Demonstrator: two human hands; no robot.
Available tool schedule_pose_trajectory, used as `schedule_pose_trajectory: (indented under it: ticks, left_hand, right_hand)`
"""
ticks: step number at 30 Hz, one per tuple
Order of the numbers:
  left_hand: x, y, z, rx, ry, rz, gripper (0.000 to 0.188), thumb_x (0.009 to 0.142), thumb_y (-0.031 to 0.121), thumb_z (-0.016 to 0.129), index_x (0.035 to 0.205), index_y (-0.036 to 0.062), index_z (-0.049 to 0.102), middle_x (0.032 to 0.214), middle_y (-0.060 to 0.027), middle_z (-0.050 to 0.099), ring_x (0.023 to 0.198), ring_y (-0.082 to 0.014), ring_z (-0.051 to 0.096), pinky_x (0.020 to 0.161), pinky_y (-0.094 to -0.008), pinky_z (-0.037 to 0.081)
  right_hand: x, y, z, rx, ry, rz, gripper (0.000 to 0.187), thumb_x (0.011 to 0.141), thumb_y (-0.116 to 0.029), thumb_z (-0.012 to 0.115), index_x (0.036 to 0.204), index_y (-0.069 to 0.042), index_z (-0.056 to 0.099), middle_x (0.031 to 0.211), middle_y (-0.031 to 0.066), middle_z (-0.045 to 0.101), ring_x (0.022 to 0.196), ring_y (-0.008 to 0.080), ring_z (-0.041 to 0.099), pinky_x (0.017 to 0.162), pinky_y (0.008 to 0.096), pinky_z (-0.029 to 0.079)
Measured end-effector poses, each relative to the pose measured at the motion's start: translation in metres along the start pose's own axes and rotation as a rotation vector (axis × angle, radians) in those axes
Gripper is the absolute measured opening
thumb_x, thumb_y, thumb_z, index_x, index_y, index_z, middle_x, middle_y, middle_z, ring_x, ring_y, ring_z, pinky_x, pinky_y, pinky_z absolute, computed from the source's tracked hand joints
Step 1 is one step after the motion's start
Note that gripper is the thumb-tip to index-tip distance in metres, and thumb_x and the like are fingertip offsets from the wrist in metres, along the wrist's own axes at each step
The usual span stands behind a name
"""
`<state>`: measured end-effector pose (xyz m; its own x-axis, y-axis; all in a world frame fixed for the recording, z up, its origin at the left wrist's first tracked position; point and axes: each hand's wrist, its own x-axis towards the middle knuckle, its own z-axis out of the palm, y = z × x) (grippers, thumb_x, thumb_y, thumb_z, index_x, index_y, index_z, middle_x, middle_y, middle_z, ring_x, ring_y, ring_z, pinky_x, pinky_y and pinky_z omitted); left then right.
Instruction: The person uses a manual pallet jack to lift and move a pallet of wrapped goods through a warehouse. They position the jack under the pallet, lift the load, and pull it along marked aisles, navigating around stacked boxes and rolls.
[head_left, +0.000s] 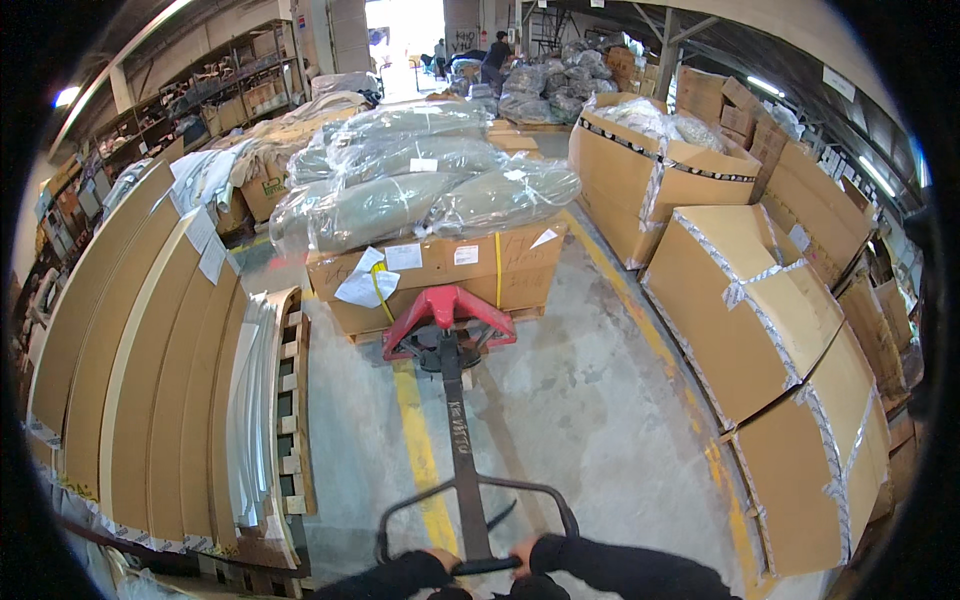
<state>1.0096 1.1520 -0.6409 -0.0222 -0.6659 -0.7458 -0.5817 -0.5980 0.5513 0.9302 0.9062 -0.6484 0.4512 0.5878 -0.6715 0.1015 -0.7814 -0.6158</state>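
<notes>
Concrete floor [600, 400] runs ahead of you as a narrow aisle, marked by a yellow line [420, 450] down its middle and another along its right edge. Your left hand [443, 560] and right hand [522, 551] are both closed around the looped handle [470, 490] of the pallet jack [448, 320], low and near in the scene. Its black tiller runs forward to the red head, which sits against the loaded pallet box [440, 270] straight ahead, topped with plastic-wrapped bundles [420, 180]. On your left, upright cardboard sheets [150, 360] and a wooden pallet on edge [290, 400] crowd the aisle just beside the jack. On your right, taped cardboard boxes [760, 330] line the far yellow line closely. Open floor lies mainly between the tiller and the right boxes.
</notes>
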Motion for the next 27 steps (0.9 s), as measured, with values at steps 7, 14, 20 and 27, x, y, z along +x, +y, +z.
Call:
schedule_pose_trajectory:
  ticks: [7, 14, 20, 27]
  left_hand:
    - [-0.171, 0.087, -0.258, 0.454, 0.948, -0.162, 0.038, 0.065, 0.041, 0.072, 0.086, 0.0106, 0.066, 0.079, -0.013, 0.065, 0.073, -0.0317, 0.063, 0.068, -0.0411, 0.052]
    - [-0.171, 0.134, -0.263, 0.343, 0.832, -0.465, 0.034, 0.065, 0.04, 0.069, 0.076, 0.0081, 0.065, 0.07, -0.0147, 0.064, 0.065, -0.0298, 0.065, 0.061, -0.0393, 0.053]
    - [-0.11, 0.11, -0.153, 0.243, 1.08, -0.34, 0.032, 0.056, 0.033, 0.072, 0.069, 0.0079, 0.057, 0.064, -0.0118, 0.058, 0.057, -0.0271, 0.062, 0.05, -0.0405, 0.048]
    - [-0.034, 0.08, 0.005, -0.131, 0.694, -0.532, 0.06, 0.071, 0.036, 0.066, 0.121, 0.0056, 0.051, 0.087, -0.0216, 0.065, 0.077, -0.0351, 0.065, 0.066, -0.0452, 0.052]
  right_hand:
    - [-0.124, -0.095, -0.302, -0.409, 0.721, -0.27, 0.038, 0.068, -0.041, 0.07, 0.08, -0.006, 0.063, 0.07, 0.0162, 0.063, 0.068, 0.0345, 0.063, 0.063, 0.042, 0.05]
    - [-0.13, -0.11, -0.304, -0.452, 0.492, -0.122, 0.036, 0.071, -0.039, 0.063, 0.087, -0.006, 0.065, 0.072, 0.0198, 0.064, 0.069, 0.0361, 0.064, 0.068, 0.0442, 0.052]
    - [-0.107, -0.088, -0.216, -0.267, 0.217, -0.094, 0.03, 0.076, -0.033, 0.061, 0.089, -0.006, 0.057, 0.066, 0.0187, 0.061, 0.065, 0.0394, 0.062, 0.06, 0.05, 0.05]
    - [-0.028, -0.053, -0.05, -0.163, 0.084, -0.042, 0.029, 0.078, -0.032, 0.063, 0.096, -0.009, 0.062, 0.081, 0.0187, 0.065, 0.078, 0.037, 0.064, 0.07, 0.0468, 0.051]
